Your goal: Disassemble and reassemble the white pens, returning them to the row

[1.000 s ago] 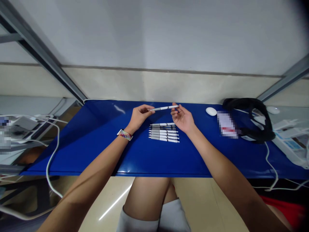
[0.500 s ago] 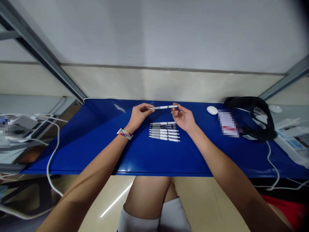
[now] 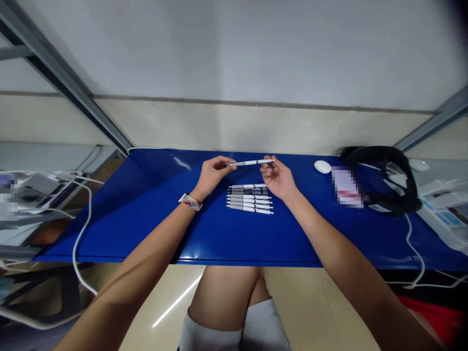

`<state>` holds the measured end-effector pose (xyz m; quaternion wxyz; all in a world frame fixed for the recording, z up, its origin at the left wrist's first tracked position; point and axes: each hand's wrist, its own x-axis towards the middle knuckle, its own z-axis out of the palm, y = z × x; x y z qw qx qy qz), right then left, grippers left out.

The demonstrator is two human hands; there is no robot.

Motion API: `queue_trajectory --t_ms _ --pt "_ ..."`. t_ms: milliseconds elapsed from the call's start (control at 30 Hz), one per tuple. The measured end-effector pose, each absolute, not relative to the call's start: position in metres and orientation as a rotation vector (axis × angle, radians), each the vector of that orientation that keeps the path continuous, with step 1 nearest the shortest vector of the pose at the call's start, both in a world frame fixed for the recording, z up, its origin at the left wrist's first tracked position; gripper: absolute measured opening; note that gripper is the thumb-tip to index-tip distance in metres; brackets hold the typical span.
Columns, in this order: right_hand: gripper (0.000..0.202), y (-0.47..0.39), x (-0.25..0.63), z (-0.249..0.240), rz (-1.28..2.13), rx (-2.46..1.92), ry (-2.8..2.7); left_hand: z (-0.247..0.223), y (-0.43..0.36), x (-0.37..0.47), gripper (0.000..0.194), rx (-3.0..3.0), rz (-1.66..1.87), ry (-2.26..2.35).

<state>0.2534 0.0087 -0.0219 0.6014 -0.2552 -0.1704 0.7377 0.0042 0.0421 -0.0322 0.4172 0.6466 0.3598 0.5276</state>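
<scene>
A white pen (image 3: 252, 162) with a grey grip and a dark band is held level above the table. My left hand (image 3: 212, 173) pinches its tip end between thumb and fingers. At the other end, the thumb and forefinger of my right hand (image 3: 280, 181) close on the push-button end, with the other fingers loosely curled. Just below, several similar pens (image 3: 252, 209) lie side by side on the blue tabletop (image 3: 146, 214), tips to the left. One in that row looks darker or clear-barrelled. My right fingers partly overlap the row's far right end.
To the right lie a white computer mouse (image 3: 322, 167), a blurred-out packet (image 3: 347, 187) and a black strap-like headset (image 3: 402, 195). White cables (image 3: 417, 253) hang over the right front edge. Metal posts (image 3: 106, 124) frame both sides, and a wall (image 3: 256, 126) stands behind.
The pen has shifted very slightly to the right within the view. Both hands keep hold of its ends, and the row of pens is unchanged.
</scene>
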Motion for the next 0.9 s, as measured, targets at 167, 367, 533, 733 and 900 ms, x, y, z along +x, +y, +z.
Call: queue_trajectory --t_ms 167,367,533,733,900 --pt "0.02 0.0073 0.2537 -0.019 1.713 -0.592 -0.384 -0.0304 0.0398 0.0049 0.023 1.608 1.326 0.895" --pt "0.018 0.0048 0.2504 -0.0132 1.695 -0.59 -0.381 -0.0293 0.0387 0.0042 0.023 1.616 1.318 0.886" --pt "0.018 0.006 0.2487 -0.0146 1.678 -0.643 -0.403 -0.0294 0.04 0.0041 0.024 1.597 1.314 0.899" --pt "0.027 0.0072 0.2497 -0.0152 1.664 -0.675 -0.429 -0.0273 0.0383 0.0051 0.024 1.587 1.325 0.918" --pt "0.022 0.006 0.2487 -0.0146 1.672 -0.65 -0.393 -0.0275 0.0384 0.0052 0.025 1.597 1.314 0.903"
